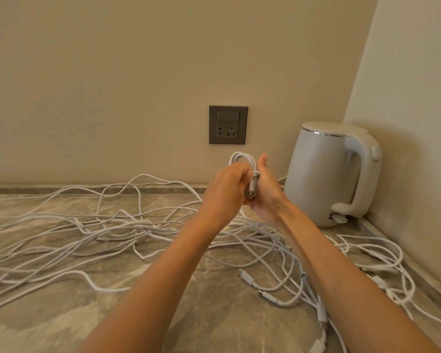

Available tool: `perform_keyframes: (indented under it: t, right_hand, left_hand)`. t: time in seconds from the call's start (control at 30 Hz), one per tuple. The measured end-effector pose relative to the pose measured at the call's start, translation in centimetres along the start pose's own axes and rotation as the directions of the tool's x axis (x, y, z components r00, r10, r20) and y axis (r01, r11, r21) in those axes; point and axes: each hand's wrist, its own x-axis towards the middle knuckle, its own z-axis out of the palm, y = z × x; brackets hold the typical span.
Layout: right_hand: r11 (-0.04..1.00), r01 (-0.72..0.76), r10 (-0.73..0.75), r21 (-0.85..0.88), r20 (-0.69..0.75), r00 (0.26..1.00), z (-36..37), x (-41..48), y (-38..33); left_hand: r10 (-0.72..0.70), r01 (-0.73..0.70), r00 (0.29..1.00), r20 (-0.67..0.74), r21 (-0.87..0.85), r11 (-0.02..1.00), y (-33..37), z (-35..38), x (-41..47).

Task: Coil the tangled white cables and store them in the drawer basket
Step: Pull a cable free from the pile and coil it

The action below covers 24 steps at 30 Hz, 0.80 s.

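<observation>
Gripping one coiled white cable (pixel 243 159), left hand (pixel 225 191) and right hand (pixel 267 193) both curl around it, kettle (pixel 323 174) at three o'clock, tangled cables (pixel 122 230) sprawling on the counter (pixel 214 314) toward eight.

The tangled white cables (pixel 92 233) are sprawling across the counter (pixel 49 327) from left to right, leaving bare stone only near, at left and centre. A kettle (pixel 323 174) is filling the far right corner. Above the tangle, the air is lying open up to the far wall socket (pixel 228 124).
</observation>
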Motion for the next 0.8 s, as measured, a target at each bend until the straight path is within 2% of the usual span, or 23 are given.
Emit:
perform_keyframes:
  t: [0.17, 0.33, 0.43, 0.53, 0.6, 0.73, 0.8]
  right_hand:
    - [0.995, -0.061, 0.058, 0.073, 0.052, 0.997, -0.2, -0.2, -0.4]
    - [0.990, -0.077, 0.071, 0.116, 0.058, 0.996, 0.5, -0.4, -0.2]
    - [0.979, -0.101, 0.085, 0.178, 0.097, 0.992, 0.8, -0.5, -0.2]
    - [0.976, -0.130, 0.110, 0.176, 0.119, 0.987, 0.7, -0.3, 0.0]
    - [0.980, -0.132, 0.114, 0.148, 0.124, 0.986, 0.5, -0.3, 0.0]
    - [0.991, -0.115, 0.108, 0.063, 0.108, 0.988, 0.4, -0.6, -0.3]
    - [0.995, -0.101, 0.102, -0.021, 0.105, 0.989, 0.7, -0.8, -0.4]
  left_hand:
    - [0.093, -0.093, 0.996, -0.008, 0.053, 0.994, 0.0, 0.1, -0.3]
    - [-0.051, 0.044, 0.993, -0.104, -0.068, 0.997, -0.2, -0.3, -0.2]
    - [-0.016, 0.009, 0.989, -0.149, -0.049, 0.999, -0.6, -0.9, 0.1]
    - [-0.029, 0.021, 0.990, -0.138, -0.056, 0.998, -0.9, -1.3, 0.3]
    - [-0.086, 0.071, 0.987, -0.134, -0.115, 0.991, -0.7, -1.6, 0.3]
    - [-0.331, 0.279, 0.936, -0.124, -0.314, 0.907, -0.8, -2.6, 0.6]
    - [-0.411, 0.360, 0.905, -0.107, -0.321, 0.876, -1.0, -3.1, 0.7]
